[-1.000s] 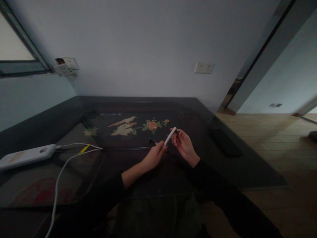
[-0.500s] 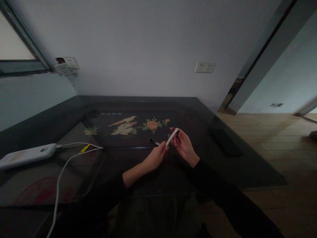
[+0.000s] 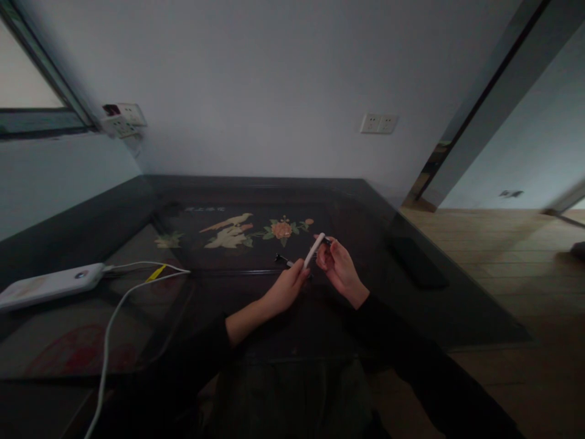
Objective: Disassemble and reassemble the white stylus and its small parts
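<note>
Over the middle of the dark table, my left hand is closed round the lower end of a slim white pen-shaped stick, which tilts up to the right. My right hand is closed close beside the stick's upper end. Its thumb and fingers pinch a small black piece, too small and dim to name. Just beyond my left fingers lies a thin black-and-silver rod on the table, partly hidden by that hand.
A white power bank with a white cable and yellow tag lies at left. On the right rests a flat black object. The dark table meets the wall, which carries sockets.
The stick's upper end has shifted slightly left, away from my right fingers. The small black piece between those fingers now shows more clearly. Both hands otherwise stay nearly in place.
</note>
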The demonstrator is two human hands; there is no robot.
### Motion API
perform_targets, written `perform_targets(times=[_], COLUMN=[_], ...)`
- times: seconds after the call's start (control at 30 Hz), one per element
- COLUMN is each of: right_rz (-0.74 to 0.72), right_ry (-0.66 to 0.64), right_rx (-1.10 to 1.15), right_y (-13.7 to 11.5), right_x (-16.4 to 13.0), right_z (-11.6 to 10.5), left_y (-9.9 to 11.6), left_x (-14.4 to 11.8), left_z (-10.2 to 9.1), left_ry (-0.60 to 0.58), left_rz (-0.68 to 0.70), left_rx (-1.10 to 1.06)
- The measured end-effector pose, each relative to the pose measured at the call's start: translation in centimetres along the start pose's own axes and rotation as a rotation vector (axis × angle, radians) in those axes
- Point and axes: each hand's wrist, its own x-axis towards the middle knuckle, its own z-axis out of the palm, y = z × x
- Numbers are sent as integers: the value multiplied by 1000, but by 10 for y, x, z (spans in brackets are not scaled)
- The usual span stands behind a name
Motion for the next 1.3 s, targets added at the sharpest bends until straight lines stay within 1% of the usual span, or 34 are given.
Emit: perform_targets(times=[0.2, 0.4, 0.53, 0.77, 0.93, 1.07, 1.17, 1.3], right_rz=[15, 56, 46, 17, 10, 23, 33, 58], right_ry=[17, 75, 36, 14, -10, 3, 38, 78], right_rx=[22, 36, 42, 13, 29, 24, -3, 16], right_y=[2, 4, 5, 2, 2, 1, 1, 3], right_x=[0, 0, 0, 1, 1, 0, 0, 0], right_z=[0, -1, -2, -1, 1, 2, 2, -1], left_y=[3, 8, 8, 1, 0, 2, 4, 9], left_x=[-3, -5, -3, 2, 2, 0, -1, -4], left_z=[2, 2, 0, -5, -5, -3, -2, 0], left_ry=[-39, -102, -59, 38, 49, 22, -10, -63], left_rz=[0, 19, 1, -31, -40, -35, -23, 8], left_rx=[-19, 5, 8, 22, 17, 28, 41, 52])
